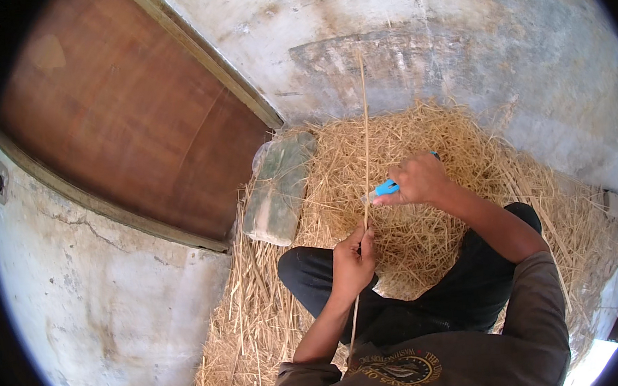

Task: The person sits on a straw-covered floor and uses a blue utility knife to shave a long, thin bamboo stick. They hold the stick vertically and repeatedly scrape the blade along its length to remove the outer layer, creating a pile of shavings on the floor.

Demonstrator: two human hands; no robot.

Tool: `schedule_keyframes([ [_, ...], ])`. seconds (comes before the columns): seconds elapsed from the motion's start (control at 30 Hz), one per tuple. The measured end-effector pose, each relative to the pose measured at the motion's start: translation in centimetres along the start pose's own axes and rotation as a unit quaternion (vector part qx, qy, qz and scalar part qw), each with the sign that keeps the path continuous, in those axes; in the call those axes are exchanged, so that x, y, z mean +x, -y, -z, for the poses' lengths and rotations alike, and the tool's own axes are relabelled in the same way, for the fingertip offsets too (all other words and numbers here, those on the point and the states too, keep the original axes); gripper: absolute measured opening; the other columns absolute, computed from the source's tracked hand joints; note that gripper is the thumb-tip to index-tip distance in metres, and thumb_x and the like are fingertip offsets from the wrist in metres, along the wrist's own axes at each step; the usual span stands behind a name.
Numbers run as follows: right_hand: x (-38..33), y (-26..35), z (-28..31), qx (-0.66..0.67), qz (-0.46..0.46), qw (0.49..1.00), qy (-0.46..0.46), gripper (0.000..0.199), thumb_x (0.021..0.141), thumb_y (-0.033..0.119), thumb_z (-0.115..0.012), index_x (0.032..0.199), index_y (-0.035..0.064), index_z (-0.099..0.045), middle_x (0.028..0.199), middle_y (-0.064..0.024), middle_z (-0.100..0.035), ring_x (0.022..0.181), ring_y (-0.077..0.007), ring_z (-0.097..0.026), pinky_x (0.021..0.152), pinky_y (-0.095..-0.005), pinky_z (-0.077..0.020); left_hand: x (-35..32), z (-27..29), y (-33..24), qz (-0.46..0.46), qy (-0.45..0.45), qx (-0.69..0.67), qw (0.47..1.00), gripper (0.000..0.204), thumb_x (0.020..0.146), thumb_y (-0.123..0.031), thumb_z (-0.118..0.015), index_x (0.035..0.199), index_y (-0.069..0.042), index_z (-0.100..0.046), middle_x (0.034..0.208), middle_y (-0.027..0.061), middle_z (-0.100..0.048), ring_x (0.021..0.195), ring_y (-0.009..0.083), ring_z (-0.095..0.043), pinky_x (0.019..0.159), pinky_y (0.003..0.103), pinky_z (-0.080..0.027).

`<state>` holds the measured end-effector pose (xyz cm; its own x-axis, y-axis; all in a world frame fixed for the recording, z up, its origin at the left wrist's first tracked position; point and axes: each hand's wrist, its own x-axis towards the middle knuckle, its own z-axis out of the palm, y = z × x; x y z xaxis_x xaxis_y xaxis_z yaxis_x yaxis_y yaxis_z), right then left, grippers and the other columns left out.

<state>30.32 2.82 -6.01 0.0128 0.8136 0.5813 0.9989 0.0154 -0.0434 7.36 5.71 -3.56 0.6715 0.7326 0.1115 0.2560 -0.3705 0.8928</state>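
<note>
A long, thin strip that looks like split bamboo (366, 126) runs from my lap up toward the far wall. My left hand (354, 258) pinches it low down, in front of my knees. Just beyond, my right hand (418, 179) is wrapped round a blue utility knife (386, 187). Its blade lies against the strip a little above my left fingers, and the right thumb sits close beside the blade. Whether the edge cuts into the strip is too small to tell.
Pale shavings (418, 130) are heaped between and beyond my crossed legs (463, 290). A greenish-grey block (280, 188) lies to the left, near a brown door panel (142, 118). More loose strips (259, 302) cover the floor at left. Stained walls (527, 59) close in the corner.
</note>
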Motion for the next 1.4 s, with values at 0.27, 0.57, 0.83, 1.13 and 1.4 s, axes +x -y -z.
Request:
schedule_keyframes([
  [0.27, 0.5, -13.6, -0.6, -0.011, -0.365, 0.927, 0.081, 0.074, 0.087, 0.071, -0.04, 0.061, 0.0043, -0.058, 0.043, -0.0089, -0.045, 0.042, -0.0256, -0.052, 0.044, -0.0434, -0.0418, -6.5, -0.3, 1.7, -0.068, 0.08, -0.008, 0.994, 0.015, 0.093, -0.004, -0.053, 0.102, 0.004, -0.061, 0.065, 0.0078, -0.053, 0.062, 0.0078, -0.045, 0.058, 0.026, -0.042],
  [0.57, -0.1, -2.7, 3.8, 0.071, -0.173, 0.982, 0.019, 0.066, 0.082, 0.07, -0.05, 0.061, 0.0082, -0.058, 0.046, -0.0065, -0.049, 0.042, -0.0238, -0.052, 0.042, -0.0393, -0.0389, -3.6, 1.5, -0.2, 0.074, 0.001, -0.148, 0.986, 0.027, 0.097, -0.011, -0.052, 0.119, 0.003, -0.06, 0.062, -0.008, -0.042, 0.051, -0.0005, -0.035, 0.045, 0.017, -0.028],
  [0.83, -0.5, -0.6, 3.6, 0.064, -0.065, 0.996, -0.017, 0.063, 0.076, 0.069, -0.059, 0.057, 0.0102, -0.051, 0.044, -0.0041, -0.043, 0.039, -0.0219, -0.047, 0.041, -0.0373, -0.037, -4.9, 0.5, -0.9, 0.062, 0.017, -0.097, 0.993, 0.025, 0.097, -0.01, -0.052, 0.113, 0.008, -0.06, 0.067, -0.0045, -0.045, 0.062, 0.0017, -0.038, 0.056, 0.018, -0.036],
  [1.13, 0.5, -4.3, 3.1, -0.011, -0.178, 0.984, -0.028, 0.069, 0.083, 0.071, -0.047, 0.06, 0.0072, -0.057, 0.044, -0.0049, -0.046, 0.037, -0.02, -0.047, 0.038, -0.0363, -0.0362, -7.0, 0.8, 0.7, -0.011, 0.003, -0.011, 1.0, 0.023, 0.094, -0.007, -0.055, 0.11, 0.007, -0.061, 0.072, 0.0123, -0.064, 0.064, 0.0079, -0.052, 0.059, 0.027, -0.045],
  [1.4, 0.2, -4.6, 2.1, -0.009, -0.139, 0.99, -0.02, 0.063, 0.085, 0.069, -0.047, 0.06, 0.0105, -0.051, 0.045, -0.003, -0.042, 0.036, -0.019, -0.042, 0.038, -0.0355, -0.0336, -8.0, 0.7, 0.7, -0.094, -0.017, 0.054, 0.994, 0.015, 0.089, -0.001, -0.056, 0.1, 0.008, -0.062, 0.072, 0.0256, -0.056, 0.06, 0.0299, -0.063, 0.057, 0.032, -0.047],
])
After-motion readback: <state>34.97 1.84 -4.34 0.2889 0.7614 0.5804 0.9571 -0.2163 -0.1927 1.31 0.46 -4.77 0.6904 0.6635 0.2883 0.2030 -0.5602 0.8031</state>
